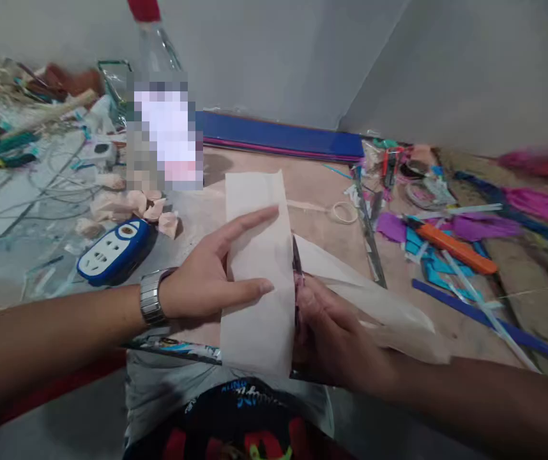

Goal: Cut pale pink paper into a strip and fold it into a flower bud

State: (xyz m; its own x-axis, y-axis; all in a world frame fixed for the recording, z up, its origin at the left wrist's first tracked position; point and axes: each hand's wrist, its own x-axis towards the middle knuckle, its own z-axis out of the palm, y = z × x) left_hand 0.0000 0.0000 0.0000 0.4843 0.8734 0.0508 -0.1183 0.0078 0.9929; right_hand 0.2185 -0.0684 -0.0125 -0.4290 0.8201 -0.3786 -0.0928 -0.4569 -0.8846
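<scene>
A long cream strip of paper or cloth (259, 255) lies upright in view across the front half of the table. My left hand (211, 275), with a metal watch on its wrist, rests on the strip, thumb and index finger spread apart; the other fingers are hidden beneath it. My right hand (326, 319) is closed around scissors (297, 259), whose dark blades stand at the strip's right edge. More of the cream material (370, 287) stretches to the right, behind and above my right hand and forearm.
A blue and white power socket (114, 252) and crumpled beige pieces (137, 201) lie left. Behind are a blue bar (283, 137) and a bottle (159, 51). At right are an orange cutter (456, 248), a tape ring (345, 213) and coloured scraps (485, 225).
</scene>
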